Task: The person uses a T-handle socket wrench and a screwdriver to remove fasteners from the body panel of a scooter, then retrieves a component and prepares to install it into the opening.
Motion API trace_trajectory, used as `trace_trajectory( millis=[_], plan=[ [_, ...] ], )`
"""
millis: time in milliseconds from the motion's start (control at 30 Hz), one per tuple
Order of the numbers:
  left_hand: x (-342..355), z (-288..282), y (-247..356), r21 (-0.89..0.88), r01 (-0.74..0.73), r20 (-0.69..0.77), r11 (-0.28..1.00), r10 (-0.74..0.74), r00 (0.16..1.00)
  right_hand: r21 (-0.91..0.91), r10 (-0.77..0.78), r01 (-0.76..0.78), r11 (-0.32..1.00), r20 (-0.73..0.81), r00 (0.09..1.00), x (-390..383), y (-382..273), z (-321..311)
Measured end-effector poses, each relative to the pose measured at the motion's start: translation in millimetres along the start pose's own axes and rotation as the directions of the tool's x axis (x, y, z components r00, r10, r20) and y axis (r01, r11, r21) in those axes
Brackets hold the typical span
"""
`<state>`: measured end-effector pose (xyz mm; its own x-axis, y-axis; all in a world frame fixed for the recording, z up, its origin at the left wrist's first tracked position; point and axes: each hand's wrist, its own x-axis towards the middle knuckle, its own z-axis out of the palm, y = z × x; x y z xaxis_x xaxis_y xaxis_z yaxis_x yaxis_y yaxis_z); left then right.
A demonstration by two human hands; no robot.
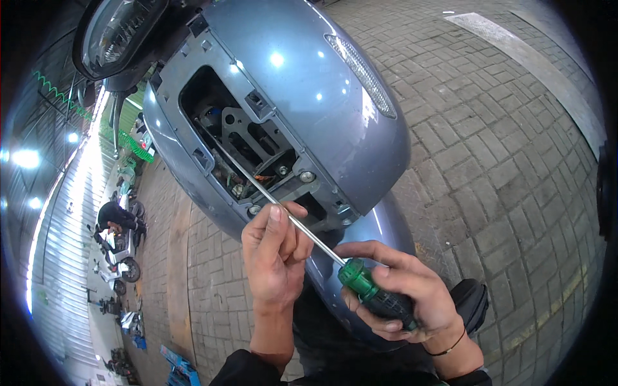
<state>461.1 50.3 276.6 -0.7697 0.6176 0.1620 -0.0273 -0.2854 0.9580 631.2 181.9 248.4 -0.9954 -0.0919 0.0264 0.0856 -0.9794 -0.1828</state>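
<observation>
right hand (412,286) holds the green screwdriver (359,281); left hand (277,260) pinches its shaft ahead; if that pinch loosens, the tip could scrape bodywork (309,90) beyond.

- A motor-scooter repair workshop, by the look of it.
- Close by, grey-blue scooter bodywork (302,71) stands opened at the front, with metal parts and wiring showing inside.
- A long screwdriver (356,278) with a green and black handle is in use there.
- Further off at the left, a person in dark clothes (119,215) bends over a white motorbike (121,256).
- A green coiled hose (136,149) hangs near them.
- Bright lamps (26,158), a corrugated wall (77,206) and a block-paved floor (476,154) suggest a large, shed-like building.
</observation>
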Motion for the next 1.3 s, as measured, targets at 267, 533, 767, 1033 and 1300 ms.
trace_trajectory(
  millis=[267,533,767,1033,1300],
  plan=[
    [-1,8,7,-0.113,-0.038,0.011,0.993,0.04,0.999,-0.908,-0.316,0.089,0.409,-0.05,0.947,-12,15,33],
    [2,20,9,-0.217,-0.031,0.046,0.976,0.042,0.998,-0.906,-0.63,0.125,-0.405,0.376,0.68,-21,19,47],
    [-2,18,10,-0.204,-0.015,0.097,0.979,0.036,0.995,-0.97,-0.6,0.181,0.161,0.049,0.799,-29,30,24],
    [7,0,17,-0.161,-0.037,0.064,0.986,0.048,0.997,-0.964,-0.501,0.266,0.0,0.23,0.834,3,2,52],
    [11,-2,28,-0.111,0.022,0.07,0.994,-0.014,0.997,-0.991,0.022,-0.132,0.009,-0.132,0.991,65,-61,78]
  ],
)
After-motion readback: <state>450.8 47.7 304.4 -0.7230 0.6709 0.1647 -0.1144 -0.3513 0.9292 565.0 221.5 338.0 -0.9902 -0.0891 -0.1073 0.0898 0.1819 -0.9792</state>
